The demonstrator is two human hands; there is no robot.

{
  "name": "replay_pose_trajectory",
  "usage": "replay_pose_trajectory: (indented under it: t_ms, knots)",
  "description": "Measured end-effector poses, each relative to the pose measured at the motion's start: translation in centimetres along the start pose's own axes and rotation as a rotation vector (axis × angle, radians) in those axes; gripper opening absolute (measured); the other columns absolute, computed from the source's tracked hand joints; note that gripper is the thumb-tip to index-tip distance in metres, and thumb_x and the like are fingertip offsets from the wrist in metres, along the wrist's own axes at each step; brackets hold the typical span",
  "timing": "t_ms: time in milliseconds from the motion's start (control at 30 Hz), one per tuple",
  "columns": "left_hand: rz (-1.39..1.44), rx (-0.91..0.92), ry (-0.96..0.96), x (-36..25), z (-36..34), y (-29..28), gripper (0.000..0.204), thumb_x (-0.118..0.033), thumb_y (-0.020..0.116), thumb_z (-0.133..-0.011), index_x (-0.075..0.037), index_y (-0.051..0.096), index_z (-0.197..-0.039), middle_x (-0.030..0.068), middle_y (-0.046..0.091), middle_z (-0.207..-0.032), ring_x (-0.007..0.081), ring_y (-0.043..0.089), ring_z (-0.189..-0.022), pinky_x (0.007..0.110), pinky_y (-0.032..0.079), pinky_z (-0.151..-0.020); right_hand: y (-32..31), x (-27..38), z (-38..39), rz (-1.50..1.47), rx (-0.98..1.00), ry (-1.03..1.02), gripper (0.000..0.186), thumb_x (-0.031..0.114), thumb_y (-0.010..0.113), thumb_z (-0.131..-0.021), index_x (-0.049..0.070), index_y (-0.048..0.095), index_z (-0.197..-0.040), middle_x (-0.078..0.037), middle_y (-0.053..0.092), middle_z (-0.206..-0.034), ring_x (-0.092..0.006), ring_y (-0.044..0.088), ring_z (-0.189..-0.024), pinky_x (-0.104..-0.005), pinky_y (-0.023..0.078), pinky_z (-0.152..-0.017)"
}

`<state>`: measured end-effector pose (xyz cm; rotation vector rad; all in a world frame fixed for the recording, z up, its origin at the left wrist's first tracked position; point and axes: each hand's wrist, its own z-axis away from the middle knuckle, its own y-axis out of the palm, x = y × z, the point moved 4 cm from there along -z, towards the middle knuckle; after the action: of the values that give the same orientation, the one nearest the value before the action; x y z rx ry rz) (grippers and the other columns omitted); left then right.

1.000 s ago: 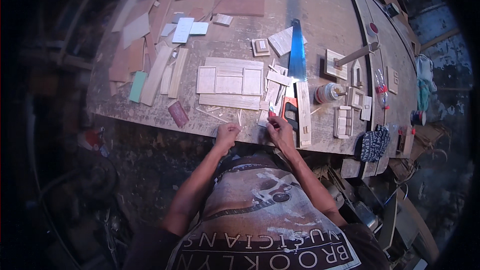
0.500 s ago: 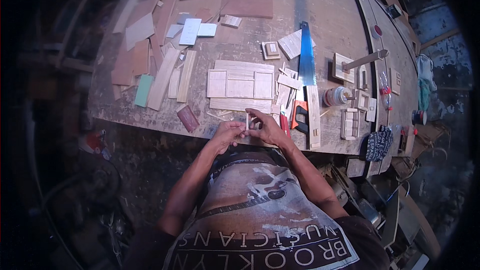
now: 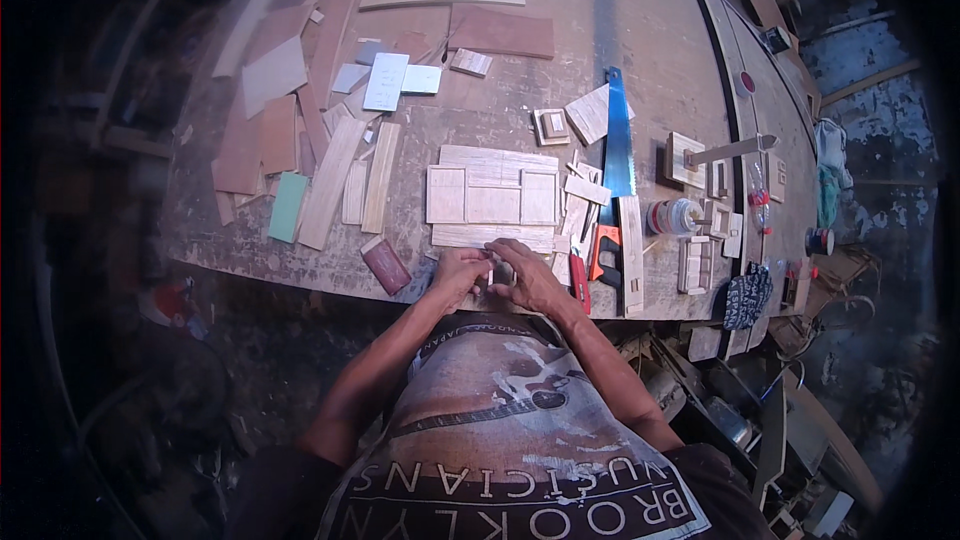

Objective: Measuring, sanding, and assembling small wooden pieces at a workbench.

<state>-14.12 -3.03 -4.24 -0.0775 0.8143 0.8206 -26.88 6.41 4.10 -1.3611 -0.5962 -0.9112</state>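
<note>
At the near edge of the workbench, my left hand (image 3: 462, 272) and my right hand (image 3: 528, 278) meet with curled fingers. Between them they pinch a small pale wood strip (image 3: 489, 279), mostly hidden by the fingers. Just beyond lies a flat panel of light wood (image 3: 493, 204) with framed sections, and a loose flat slat (image 3: 480, 236) lies along its near side. To the left of my hands rests a reddish-brown block (image 3: 386, 266). A red-handled tool (image 3: 579, 282) lies to the right of my right hand.
A handsaw (image 3: 619, 145) with a blue blade and orange-black handle lies right of the panel, beside wood offcuts (image 3: 587, 189). Farther right stand a glue jar (image 3: 672, 217), a miniature wooden seat (image 3: 695, 265) and a patterned cloth (image 3: 748, 297). Boards (image 3: 335, 180) cover the left side.
My hands have drawn closer around the wood strip, which stood upright in plain sight before and is now mostly covered. The whole view has shifted slightly, with the bench lower in it.
</note>
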Motion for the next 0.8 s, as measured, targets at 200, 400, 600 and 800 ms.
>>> replay_pose_trajectory:
  t_ms: [200, 400, 600, 800]
  knots:
    - [-0.044, -0.134, 0.025, -1.7, 0.2, -2.2, 0.045, -0.027, 0.073, -0.089, 0.004, 0.064, -0.121, 0.0090, 0.070, -0.098, 0.0120, 0.065, -0.078, 0.024, 0.050, -0.049, -2.4, -3.3, -3.6, 0.101, -0.160, 0.067, 0.074, 0.019, 0.082, -0.072, 0.010, 0.050, -0.138, -0.017, 0.059, -0.127, -0.0386, 0.052, -0.121, -0.0477, 0.041, -0.103]
    - [-0.099, -0.371, 0.072, 0.0, 3.4, -7.0, 0.035, -0.023, 0.071, -0.089, -0.003, 0.067, -0.118, 0.0028, 0.070, -0.095, 0.0091, 0.064, -0.078, 0.022, 0.047, -0.055, -3.3, -6.6, -7.3, 0.277, -0.153, 0.101, 0.097, 0.028, 0.085, -0.071, 0.016, 0.034, -0.152, -0.005, 0.057, -0.139, -0.0335, 0.044, -0.130, -0.0533, 0.028, -0.107]
    - [-0.070, -0.449, 0.028, 3.5, 6.0, -9.8, 0.031, -0.021, 0.070, -0.089, -0.003, 0.068, -0.114, 0.0002, 0.068, -0.086, 0.0074, 0.063, -0.075, 0.022, 0.047, -0.055, -2.7, -7.0, -7.9, 0.289, -0.114, 0.088, 0.099, 0.029, 0.085, -0.070, 0.016, 0.033, -0.153, -0.012, 0.057, -0.134, -0.0324, 0.043, -0.132, -0.0525, 0.026, -0.108]
    - [-0.063, -0.511, -0.023, 4.4, 6.5, -9.9, 0.034, -0.020, 0.069, -0.090, -0.002, 0.067, -0.118, 0.0015, 0.070, -0.089, 0.0082, 0.064, -0.074, 0.022, 0.047, -0.055, -2.6, -7.2, -8.1, 0.257, -0.117, 0.066, 0.099, 0.029, 0.086, -0.070, 0.015, 0.033, -0.153, -0.016, 0.055, -0.135, -0.0320, 0.043, -0.132, -0.0524, 0.026, -0.108]
